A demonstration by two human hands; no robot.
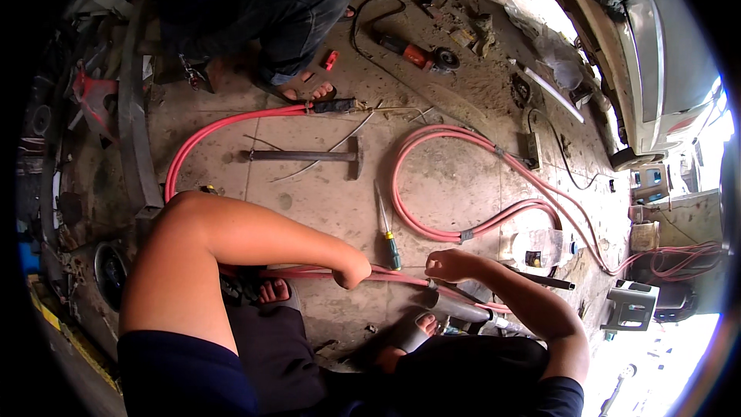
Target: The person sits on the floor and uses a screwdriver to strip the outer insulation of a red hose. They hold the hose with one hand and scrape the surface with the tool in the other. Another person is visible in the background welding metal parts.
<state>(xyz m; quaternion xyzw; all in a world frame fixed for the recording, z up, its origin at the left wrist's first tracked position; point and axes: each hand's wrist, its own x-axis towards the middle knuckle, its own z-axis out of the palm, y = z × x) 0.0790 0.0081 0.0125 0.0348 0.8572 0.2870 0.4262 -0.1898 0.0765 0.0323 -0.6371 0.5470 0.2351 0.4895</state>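
Lying on the floor (324, 208), between curled left hand (353, 269) and curled right hand (449, 265), with closure and contents impossible to tell: screwdriver (389, 235), probably light, rigid, best gripped by its green-and-yellow handle (393, 250).

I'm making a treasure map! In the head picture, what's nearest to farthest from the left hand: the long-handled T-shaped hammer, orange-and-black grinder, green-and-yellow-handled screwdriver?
From the left hand:
1. Green-and-yellow-handled screwdriver: just ahead, to the right.
2. Long-handled T-shaped hammer: farther ahead, mostly left.
3. Orange-and-black grinder: farthest ahead, to the right.
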